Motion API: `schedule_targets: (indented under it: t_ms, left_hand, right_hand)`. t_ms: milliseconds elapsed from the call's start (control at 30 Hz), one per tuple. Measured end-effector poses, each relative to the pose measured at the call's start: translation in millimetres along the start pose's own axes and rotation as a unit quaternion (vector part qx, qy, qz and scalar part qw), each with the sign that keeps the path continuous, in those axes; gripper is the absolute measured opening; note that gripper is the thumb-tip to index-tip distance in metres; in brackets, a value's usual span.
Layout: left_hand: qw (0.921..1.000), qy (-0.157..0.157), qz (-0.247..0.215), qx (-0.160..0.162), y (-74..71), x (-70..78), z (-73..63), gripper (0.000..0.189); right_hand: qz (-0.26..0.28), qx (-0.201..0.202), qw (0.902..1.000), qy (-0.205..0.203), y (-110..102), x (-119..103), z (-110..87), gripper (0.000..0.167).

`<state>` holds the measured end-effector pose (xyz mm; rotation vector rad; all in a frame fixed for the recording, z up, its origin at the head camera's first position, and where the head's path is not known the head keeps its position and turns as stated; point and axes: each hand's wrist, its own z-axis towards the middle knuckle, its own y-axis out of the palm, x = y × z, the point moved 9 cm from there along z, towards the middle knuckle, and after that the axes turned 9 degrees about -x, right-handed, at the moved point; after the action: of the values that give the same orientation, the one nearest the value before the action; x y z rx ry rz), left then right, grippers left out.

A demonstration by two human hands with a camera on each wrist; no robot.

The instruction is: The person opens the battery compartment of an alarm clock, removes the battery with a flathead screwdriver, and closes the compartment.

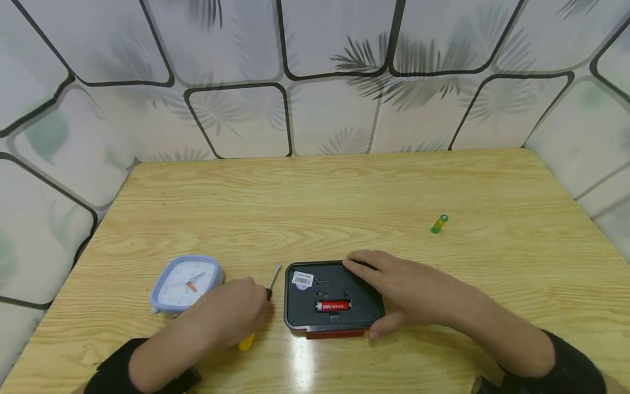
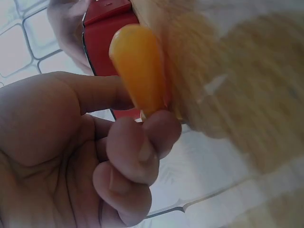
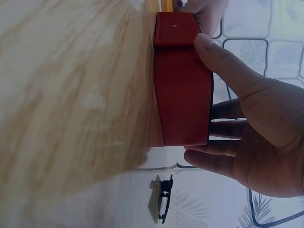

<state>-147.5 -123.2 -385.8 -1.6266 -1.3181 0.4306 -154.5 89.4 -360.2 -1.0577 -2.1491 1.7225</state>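
Observation:
In the head view, my left hand (image 1: 238, 309) pinches a screwdriver (image 1: 248, 342) by its yellow handle. Its metal shaft points away from me, and the handle's butt (image 2: 137, 57) shows large in the left wrist view. A box-shaped red device (image 3: 183, 95) lies with its black back (image 1: 305, 312) upward. A red battery (image 1: 333, 306) sits in the uncovered slot there, below a barcode sticker (image 1: 302, 279). My right hand (image 1: 403, 290) holds the device's right end, fingers over the far edge and thumb at the near corner.
A blue-framed clock (image 1: 187, 284) with a white dial lies left of my left hand. One green and yellow battery (image 1: 439, 224) rests farther back on the right of the wooden table (image 1: 295, 208). Patterned panels (image 1: 330, 115) stand behind the table.

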Motion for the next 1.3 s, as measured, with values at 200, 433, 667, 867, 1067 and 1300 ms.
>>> schedule_targets:
  t_ms: [200, 433, 667, 867, 1067, 1300]
  left_hand:
    - [0.9999, 0.006, -0.012, 0.005, -2.9, 0.8, -3.0, 0.048]
    - [0.9982, 0.005, 0.025, 0.054, -15.9, 3.4, -8.7, 0.045]
    - [0.9587, 0.155, 0.111, 0.211, -41.7, 39.2, -23.0, 0.008]
    - [0.9441, 0.242, 0.109, 0.195, -38.1, 51.6, -28.7, 0.03]
    - [0.9535, 0.237, 0.107, 0.152, -31.6, 50.5, -27.3, 0.073]
    - [0.9629, 0.213, 0.119, 0.116, -24.2, 42.9, -21.0, 0.094]
  right_hand:
    - [-0.002, 0.0, 1.0, 0.0, 0.3, 0.2, -0.2, 0.11]
    - [0.002, 0.001, 1.0, 0.0, 0.9, 0.8, -0.2, 0.11]
    - [0.001, 0.004, 1.0, -0.003, 0.7, 0.9, -0.3, 0.11]
    - [0.007, 0.002, 1.0, -0.003, 0.0, 1.2, -0.1, 0.109]
    - [0.005, 0.005, 1.0, -0.002, -0.6, 0.8, -0.4, 0.109]
    - [0.007, 0.005, 1.0, -0.003, -0.8, 1.1, -0.2, 0.109]
